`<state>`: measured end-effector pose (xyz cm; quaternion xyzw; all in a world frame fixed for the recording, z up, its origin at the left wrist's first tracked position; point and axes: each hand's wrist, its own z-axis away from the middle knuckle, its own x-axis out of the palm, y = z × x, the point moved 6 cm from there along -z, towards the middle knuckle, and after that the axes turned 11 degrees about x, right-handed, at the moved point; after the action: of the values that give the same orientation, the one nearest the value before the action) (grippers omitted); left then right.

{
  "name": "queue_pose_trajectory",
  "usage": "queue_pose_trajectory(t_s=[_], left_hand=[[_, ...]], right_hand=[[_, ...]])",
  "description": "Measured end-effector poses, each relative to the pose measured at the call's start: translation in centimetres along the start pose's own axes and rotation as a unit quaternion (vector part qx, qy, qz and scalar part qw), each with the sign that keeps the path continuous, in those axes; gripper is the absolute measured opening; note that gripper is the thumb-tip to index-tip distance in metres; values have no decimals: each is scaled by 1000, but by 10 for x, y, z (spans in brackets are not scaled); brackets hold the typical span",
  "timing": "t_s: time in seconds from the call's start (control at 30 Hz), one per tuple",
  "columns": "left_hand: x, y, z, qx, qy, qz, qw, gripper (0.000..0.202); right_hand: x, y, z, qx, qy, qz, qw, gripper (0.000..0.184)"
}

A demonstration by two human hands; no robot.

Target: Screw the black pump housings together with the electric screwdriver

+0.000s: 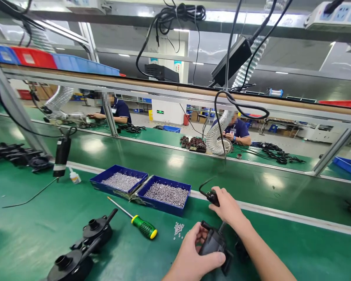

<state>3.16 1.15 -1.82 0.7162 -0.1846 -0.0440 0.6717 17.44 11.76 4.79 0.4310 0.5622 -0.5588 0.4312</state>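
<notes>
So the left hand has its thumb and fingers clamped around a black plastic housing, and the right hand, just beyond that grip, is pinched on a black corded piece; can't tell if the two parts are joined. My worry is the cord; it curls up near the blue screw tray just past the grip, so a hard tug might snag the rim and spill screws; the loose washers right beside the left hand look easy to scatter with a careless knuckle; the housing looks smooth, so a lazy thumb could let it twist or drop. Texture-wise it's a nice mix: the housing is dull matte black with a stubby tube end poking out; the washers are tiny pale rings; the screws are a bristly grey heap; left of the grip, the screwdriver has a knobbly green handle with yellow ends and a slim metal shaft; farther left, round black housings with short upright spouts sit on the glossy green bench top.
</notes>
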Motion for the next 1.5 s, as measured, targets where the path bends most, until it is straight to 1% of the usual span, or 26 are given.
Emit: queue_pose_trajectory(t_s=[0.13,0.27,0.33,0.4,0.5,0.53,0.57,0.63,0.7,0.77,0.8,0.87,0.9,0.93,1.0,1.03,1.07,1.1,1.13,1.17,1.23,1.27,1.3,1.37,1.43,1.5], left_hand=[[-6,17,6,-12,62,-82,995,50],[-10,28,10,3,116,-115,987,57],[-12,26,9,38,124,-142,981,58],[-14,26,7,107,123,-197,967,57],[-20,34,7,261,131,-294,910,49],[-22,39,8,318,132,-324,881,46],[-24,44,9,373,129,-353,848,44],[-27,53,12,459,113,-405,782,42],[-32,59,13,504,105,-447,732,42],[-40,64,11,517,113,-468,708,44],[-44,66,10,519,121,-467,706,43],[-55,70,5,499,173,-429,733,42],[-63,71,2,476,211,-383,763,47],[-71,70,-2,442,244,-314,804,53],[-85,62,-14,344,274,-132,888,63],[-89,57,-21,294,274,-44,915,67],[-93,55,-25,254,276,23,927,70],[-99,56,-28,226,288,65,928,73],[-107,59,-29,215,313,88,921,76],[-116,64,-29,215,339,98,911,78],[-132,75,-28,219,376,107,894,80],[-139,78,-28,214,385,111,891,80],[-143,81,-28,203,390,114,891,81],[-148,81,-29,174,394,115,895,82],[-148,81,-30,155,385,117,902,83],[-147,83,-29,150,380,117,905,81]], right_hand=[[20,4,-1,1,-70,63,996,57],[30,1,-2,-6,-100,80,992,55],[31,-2,-2,-6,-107,72,992,53],[24,-4,-1,-7,-100,50,994,47],[0,-7,4,-11,-63,-15,998,24],[-10,-8,7,-19,-56,-38,998,27],[-19,-9,10,-26,-65,-68,995,37],[-29,-10,19,-32,-138,-157,977,53],[-31,-13,30,-37,-233,-257,937,55],[-32,-20,39,-54,-287,-332,897,48],[-33,-24,41,-69,-285,-357,887,47],[-33,-33,41,-88,-257,-415,868,49],[-31,-37,39,-85,-238,-449,857,53],[-29,-42,37,-78,-219,-482,845,58],[-16,-53,33,-52,-198,-540,816,62],[-7,-59,32,-33,-191,-568,800,63],[6,-65,31,-10,-183,-589,787,65],[20,-72,31,8,-171,-598,783,66],[35,-80,32,17,-153,-591,792,67],[50,-91,33,8,-128,-560,819,66],[79,-127,39,-98,-61,-415,903,49],[95,-150,44,-168,-37,-323,931,38],[114,-170,47,-216,-29,-235,947,41],[146,-198,48,-230,-37,-125,964,46],[160,-202,48,-216,-49,-95,971,39],[153,-176,51,-201,-41,-108,973,34]])
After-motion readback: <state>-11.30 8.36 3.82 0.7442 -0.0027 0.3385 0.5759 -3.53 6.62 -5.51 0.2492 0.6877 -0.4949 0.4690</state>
